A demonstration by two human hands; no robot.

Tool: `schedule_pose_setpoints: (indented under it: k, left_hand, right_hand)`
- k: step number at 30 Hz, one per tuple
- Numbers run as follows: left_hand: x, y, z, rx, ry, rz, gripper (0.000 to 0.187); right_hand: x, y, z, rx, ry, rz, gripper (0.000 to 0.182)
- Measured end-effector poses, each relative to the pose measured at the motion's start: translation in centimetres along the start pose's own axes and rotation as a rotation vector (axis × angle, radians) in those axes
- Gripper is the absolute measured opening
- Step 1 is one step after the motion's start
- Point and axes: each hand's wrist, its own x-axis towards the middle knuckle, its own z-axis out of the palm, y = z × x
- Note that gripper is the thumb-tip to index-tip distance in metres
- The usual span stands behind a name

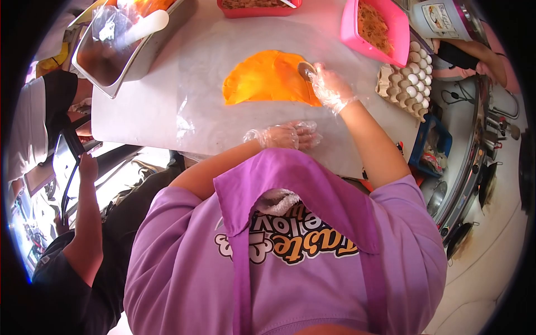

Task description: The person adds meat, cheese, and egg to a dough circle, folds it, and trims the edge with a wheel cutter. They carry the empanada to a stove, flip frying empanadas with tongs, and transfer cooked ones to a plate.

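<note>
An orange sheet of dough (268, 79), folded into a half-round with its straight edge toward me, lies on the pale table (151, 120). My right hand (332, 88), in a clear plastic glove, is closed on a small round disc-like tool (306, 70) at the right side of the dough. My left hand (293, 135), gloved too, rests flat on the table near its front edge, below the dough and apart from it, with the fingers spread and nothing held.
Pink tubs with brown filling (375, 28) (262, 6) stand at the back. A metal pan (109, 84) is at the left, an egg tray (407, 84) at the right. Beside the left edge, another person's arm (84, 240) holds a dark device. A blue basket (430, 146) sits at the right.
</note>
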Motion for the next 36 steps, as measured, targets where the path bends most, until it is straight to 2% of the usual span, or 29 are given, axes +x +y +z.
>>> schedule_pose_setpoints:
  k: [3,10,12,15,19,21,25,28,30,33,36]
  left_hand:
    - [0.2,-0.1,-0.7,-0.024,-0.099,-0.003,0.057]
    - [0.4,0.1,-0.9,0.047,-0.078,-0.014,0.054]
    - [0.5,0.0,-0.8,0.019,-0.154,-0.013,0.053]
    - [0.3,-0.1,-0.1,0.017,-0.062,-0.008,0.053]
    - [0.3,-0.4,1.1,-0.002,0.016,-0.005,0.052]
    - [0.4,-0.5,1.1,0.057,-0.077,-0.004,0.053]
    - [0.4,-0.1,0.4,0.039,-0.039,-0.022,0.053]
    - [0.5,-0.1,0.6,0.006,-0.105,-0.057,0.053]
    - [0.4,-0.3,1.6,0.026,0.090,-0.019,0.053]
    - [0.5,-0.5,2.3,0.077,0.169,0.001,0.053]
    - [0.4,-0.3,1.1,0.058,0.066,-0.013,0.052]
  right_hand:
    - [0.9,-0.6,-0.6,-0.051,-0.022,-0.027,0.027]
    - [3.2,-1.5,-2.1,-0.183,-0.094,-0.098,0.027]
    - [3.5,-1.9,-3.0,-0.252,-0.124,-0.117,0.032]
    - [4.5,-2.1,-3.5,-0.373,-0.205,-0.160,0.038]
    - [5.5,-2.9,-4.0,-0.377,-0.202,-0.192,0.039]
    - [5.9,-3.5,-4.3,-0.410,-0.237,-0.194,0.041]
    - [6.6,-4.4,-4.6,-0.452,-0.206,-0.267,0.039]
    - [7.7,-4.7,-3.9,-0.354,-0.181,-0.308,0.035]
    - [8.3,-5.2,-3.8,-0.588,-0.136,-0.499,0.032]
    - [8.9,-6.5,-3.8,-0.445,-0.221,-0.444,0.031]
    - [8.1,-8.2,-5.0,-0.561,-0.127,-0.553,0.029]
